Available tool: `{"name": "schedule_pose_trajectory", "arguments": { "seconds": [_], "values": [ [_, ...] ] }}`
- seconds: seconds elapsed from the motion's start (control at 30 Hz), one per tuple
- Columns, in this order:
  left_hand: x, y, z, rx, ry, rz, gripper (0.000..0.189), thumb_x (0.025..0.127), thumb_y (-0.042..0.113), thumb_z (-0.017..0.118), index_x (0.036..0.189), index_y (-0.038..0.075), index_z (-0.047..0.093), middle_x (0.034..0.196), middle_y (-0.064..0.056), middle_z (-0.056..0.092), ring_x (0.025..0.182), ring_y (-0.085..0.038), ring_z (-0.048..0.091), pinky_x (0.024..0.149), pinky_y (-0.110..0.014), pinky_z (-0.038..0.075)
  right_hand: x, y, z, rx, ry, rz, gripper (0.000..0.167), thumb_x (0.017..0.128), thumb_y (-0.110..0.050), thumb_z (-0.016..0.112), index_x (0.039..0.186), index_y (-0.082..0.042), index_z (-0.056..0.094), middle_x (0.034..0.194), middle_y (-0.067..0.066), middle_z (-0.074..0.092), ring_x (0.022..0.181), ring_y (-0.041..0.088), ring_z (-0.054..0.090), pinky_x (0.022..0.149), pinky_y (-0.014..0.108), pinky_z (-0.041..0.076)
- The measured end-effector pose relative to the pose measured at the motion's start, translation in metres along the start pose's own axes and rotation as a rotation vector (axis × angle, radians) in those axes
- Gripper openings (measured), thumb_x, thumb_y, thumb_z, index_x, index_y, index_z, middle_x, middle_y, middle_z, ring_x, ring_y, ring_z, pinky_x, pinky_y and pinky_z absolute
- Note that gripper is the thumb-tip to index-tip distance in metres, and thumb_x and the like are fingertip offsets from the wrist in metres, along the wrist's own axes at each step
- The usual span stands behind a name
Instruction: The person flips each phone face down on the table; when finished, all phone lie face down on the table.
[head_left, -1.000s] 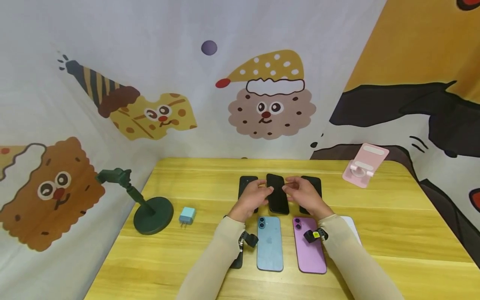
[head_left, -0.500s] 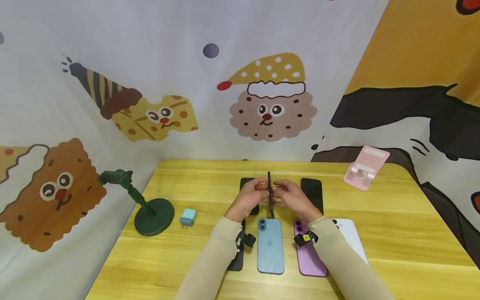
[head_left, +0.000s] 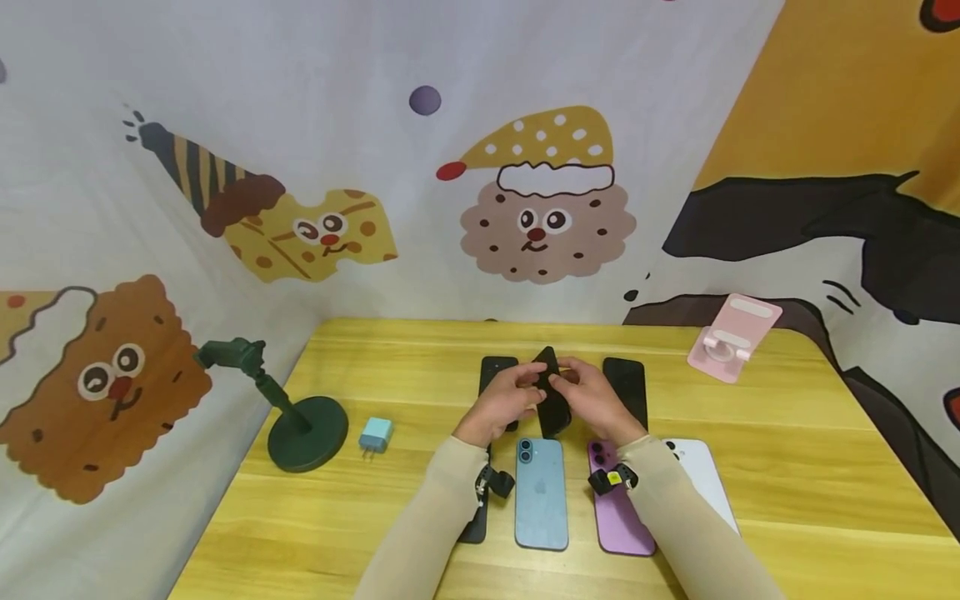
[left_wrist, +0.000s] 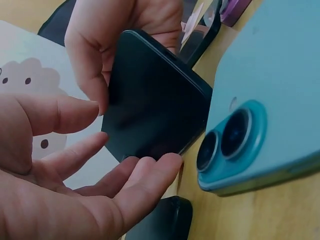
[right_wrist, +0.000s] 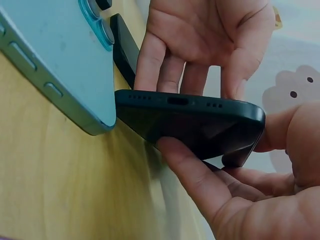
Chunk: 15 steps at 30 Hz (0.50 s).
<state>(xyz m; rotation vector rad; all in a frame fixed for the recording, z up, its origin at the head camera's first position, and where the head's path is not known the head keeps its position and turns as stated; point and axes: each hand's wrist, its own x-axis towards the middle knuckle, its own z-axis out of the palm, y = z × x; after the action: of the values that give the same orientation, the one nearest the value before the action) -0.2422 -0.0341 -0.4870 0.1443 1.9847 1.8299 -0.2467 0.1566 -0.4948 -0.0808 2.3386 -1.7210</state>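
Observation:
A black smartphone (head_left: 553, 412) is tilted above the table between both hands. My right hand (head_left: 596, 400) holds its right side, thumb on the face turned toward me, other fingers partly hidden behind it. My left hand (head_left: 502, 404) touches its left side with extended fingertips. In the left wrist view, the left fingers (left_wrist: 150, 180) lie along the edge of the phone (left_wrist: 155, 95), with the thumb separate from them. In the right wrist view, the phone's port end (right_wrist: 177, 101) faces the camera, and the right fingers (right_wrist: 195, 167) support it from below.
On the wooden table (head_left: 420, 500) lie a light blue phone (head_left: 540, 500), a purple phone (head_left: 626, 521), a white phone (head_left: 708, 479) and several black phones (head_left: 626, 383). A pink stand (head_left: 735, 337), a blue charger (head_left: 376, 434) and a green lamp-like stand (head_left: 307, 433) stand farther out.
The phone in my hands showed a broad dark face a second ago, then turned edge-on, and now shows a tilted face again. Both hands have stayed near the same place.

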Motion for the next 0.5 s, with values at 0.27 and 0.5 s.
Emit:
{"name": "schedule_pose_trajectory", "arguments": {
  "seconds": [0.27, 0.5],
  "values": [
    [0.000, 0.004, -0.002, -0.064, 0.032, 0.010, 0.048, 0.104, 0.011, 0.064, 0.152, 0.015, 0.057, 0.155, -0.016, 0.051, 0.133, -0.031, 0.061, 0.103, -0.052, 0.058, -0.003, -0.007, -0.009, 0.064, 0.034, -0.014, 0.048, 0.110, -0.015, 0.056, 0.154, 0.000, 0.047, 0.142, 0.028, 0.062, 0.115, 0.036, 0.071, 0.081, 0.038, 0.065],
    [0.002, 0.000, -0.005, -0.168, 0.048, -0.041, 0.060, 0.102, 0.008, 0.064, 0.158, 0.007, 0.045, 0.143, -0.018, 0.054, 0.118, -0.025, 0.064, 0.094, -0.046, 0.063, -0.013, -0.024, -0.017, 0.040, 0.090, -0.039, 0.048, 0.109, -0.015, 0.056, 0.154, -0.001, 0.047, 0.142, 0.026, 0.061, 0.096, 0.022, 0.068, 0.075, 0.032, 0.062]
  ]
}}
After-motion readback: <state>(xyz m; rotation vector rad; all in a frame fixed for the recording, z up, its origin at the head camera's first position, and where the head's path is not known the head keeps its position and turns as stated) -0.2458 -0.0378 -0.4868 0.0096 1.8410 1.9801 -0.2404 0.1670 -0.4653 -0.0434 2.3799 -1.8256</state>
